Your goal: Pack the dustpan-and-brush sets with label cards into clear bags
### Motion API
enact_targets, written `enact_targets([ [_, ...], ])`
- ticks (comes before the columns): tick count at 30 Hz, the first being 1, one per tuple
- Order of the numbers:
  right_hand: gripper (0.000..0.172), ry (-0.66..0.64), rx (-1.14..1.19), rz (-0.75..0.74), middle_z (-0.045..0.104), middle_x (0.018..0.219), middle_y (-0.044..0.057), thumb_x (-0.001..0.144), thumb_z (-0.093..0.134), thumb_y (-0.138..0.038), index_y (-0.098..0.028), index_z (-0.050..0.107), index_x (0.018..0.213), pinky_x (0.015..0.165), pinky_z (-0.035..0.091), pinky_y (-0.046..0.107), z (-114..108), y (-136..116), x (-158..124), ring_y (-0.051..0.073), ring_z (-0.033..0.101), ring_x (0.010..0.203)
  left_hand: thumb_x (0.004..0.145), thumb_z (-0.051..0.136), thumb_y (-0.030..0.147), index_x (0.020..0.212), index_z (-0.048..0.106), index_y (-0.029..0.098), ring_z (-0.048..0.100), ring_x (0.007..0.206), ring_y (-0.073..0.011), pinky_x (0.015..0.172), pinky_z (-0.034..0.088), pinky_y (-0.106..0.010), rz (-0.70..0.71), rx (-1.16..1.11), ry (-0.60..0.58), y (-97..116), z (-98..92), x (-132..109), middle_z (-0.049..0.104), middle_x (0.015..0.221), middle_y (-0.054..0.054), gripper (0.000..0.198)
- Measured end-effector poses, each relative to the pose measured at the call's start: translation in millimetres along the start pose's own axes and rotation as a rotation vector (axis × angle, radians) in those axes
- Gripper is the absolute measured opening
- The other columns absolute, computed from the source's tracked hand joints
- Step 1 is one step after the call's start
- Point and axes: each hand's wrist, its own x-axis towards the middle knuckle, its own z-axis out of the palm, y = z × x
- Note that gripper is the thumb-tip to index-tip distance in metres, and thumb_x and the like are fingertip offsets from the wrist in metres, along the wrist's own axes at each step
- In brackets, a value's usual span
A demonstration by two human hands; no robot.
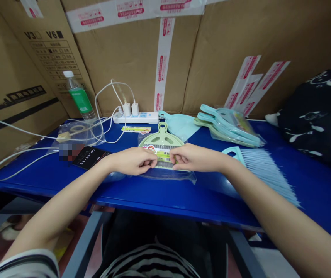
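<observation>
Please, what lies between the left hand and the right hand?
The head view shows a printed label and grey bristles between the left hand and right hand, packed with the green dustpan.

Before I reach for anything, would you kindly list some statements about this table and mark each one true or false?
1. The left hand and right hand are both at the packaged green dustpan. True.
2. The bottle is left of the power strip. True.
3. The bottle is wrapped in red. False: it wears a green label.
4. The power strip has nothing plugged in. False: white chargers are plugged into it.
5. The loose blue brush lies right of the packaged green dustpan. True.
</observation>
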Motion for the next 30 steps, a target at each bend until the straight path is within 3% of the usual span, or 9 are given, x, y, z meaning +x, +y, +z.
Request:
enact_targets([
  [30, 0.009, 0.004, -0.006, -0.016, 0.051, 0.056, -0.006, 0.078, 0.06, -0.019, -0.019, 0.052, 0.075, 0.056, 0.034, 0.024, 0.5, 2.3, 0.6, 0.011, 0.048, 0.053, 0.074, 0.046, 0.007, 0.077, 0.052, 0.019, 0.04, 0.055, -0.0091, 0.057, 0.032, -0.022, -0.009, 0.009, -0.002, 0.4, 0.1, -0.2, 0.046, 0.065, 0.005, 0.014],
])
